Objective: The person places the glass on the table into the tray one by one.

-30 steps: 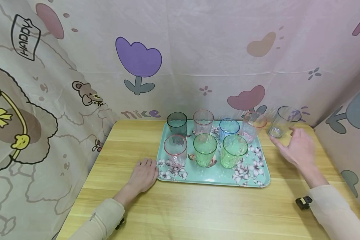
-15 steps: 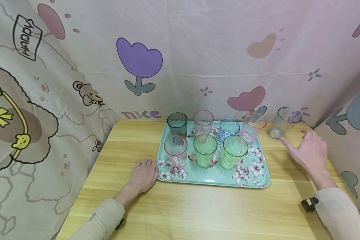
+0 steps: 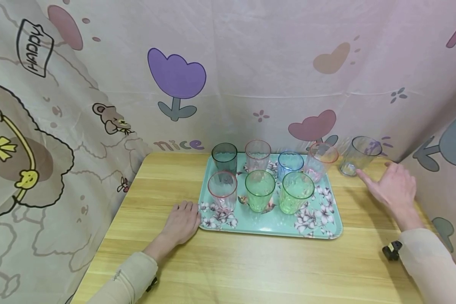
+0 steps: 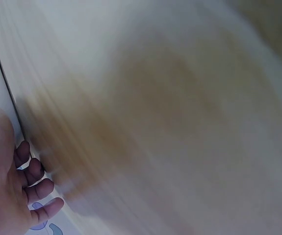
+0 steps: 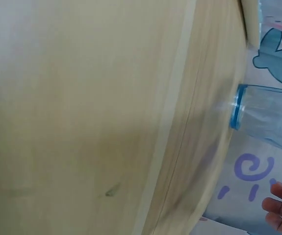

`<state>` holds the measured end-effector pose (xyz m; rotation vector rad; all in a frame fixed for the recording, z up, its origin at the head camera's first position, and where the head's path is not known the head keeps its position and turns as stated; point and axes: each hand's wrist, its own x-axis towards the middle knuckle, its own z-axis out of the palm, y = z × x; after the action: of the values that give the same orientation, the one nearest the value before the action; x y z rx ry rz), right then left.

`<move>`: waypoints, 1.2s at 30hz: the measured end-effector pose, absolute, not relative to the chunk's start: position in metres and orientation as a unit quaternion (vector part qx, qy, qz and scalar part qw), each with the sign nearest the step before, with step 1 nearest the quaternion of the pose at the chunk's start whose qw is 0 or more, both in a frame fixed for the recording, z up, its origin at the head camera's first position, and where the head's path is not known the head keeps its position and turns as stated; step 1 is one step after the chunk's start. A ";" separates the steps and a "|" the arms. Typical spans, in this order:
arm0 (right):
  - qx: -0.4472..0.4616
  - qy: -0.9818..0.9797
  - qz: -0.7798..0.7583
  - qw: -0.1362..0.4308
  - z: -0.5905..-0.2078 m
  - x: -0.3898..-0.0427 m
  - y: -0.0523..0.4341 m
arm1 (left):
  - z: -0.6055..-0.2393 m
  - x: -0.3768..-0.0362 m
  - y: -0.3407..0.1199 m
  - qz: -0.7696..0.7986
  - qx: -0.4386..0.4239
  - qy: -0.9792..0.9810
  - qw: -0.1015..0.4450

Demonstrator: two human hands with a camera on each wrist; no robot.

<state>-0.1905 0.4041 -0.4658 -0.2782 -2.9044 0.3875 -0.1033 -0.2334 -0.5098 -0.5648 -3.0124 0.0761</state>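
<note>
To the right of the tray, a clear, dark-rimmed glass (image 3: 359,157) stands upright on the table; in the right wrist view its blue base (image 5: 238,107) shows. My right hand (image 3: 395,186) is just to the right of this glass, thumb and fingers spread apart, holding nothing. The thumb tip is close to the glass's base; whether they touch I cannot tell. My left hand (image 3: 182,222) rests on the table against the left edge of the turquoise flowered tray (image 3: 251,226), fingers relaxed. In the left wrist view its fingers (image 4: 40,190) are loosely bent around nothing.
On the tray stand a dark grey glass (image 3: 224,159), a blue-rimmed glass (image 3: 290,164), two green glasses (image 3: 260,190) and several red-rimmed glasses (image 3: 222,190). A printed cloth (image 3: 235,67) hangs behind the wooden table (image 3: 258,270).
My right hand has drawn away from the clear glass to the right, its fingers spread. The glass stays in its place right of the tray. My left hand has not moved.
</note>
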 end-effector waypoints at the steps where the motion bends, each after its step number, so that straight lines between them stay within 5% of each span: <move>1: -0.093 -0.983 0.127 0.095 -0.466 -0.192 0.404 | -0.510 -0.103 -0.234 0.025 -0.185 -0.982 0.038; 36: -0.094 -0.988 0.114 0.050 -0.468 -0.236 0.399 | -0.509 -0.103 -0.233 0.026 -0.186 -0.981 0.044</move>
<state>-0.2356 0.3989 -0.4679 -0.2863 -3.0076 0.3459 -0.1028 -0.2329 -0.5085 -0.5695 -2.9986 0.0804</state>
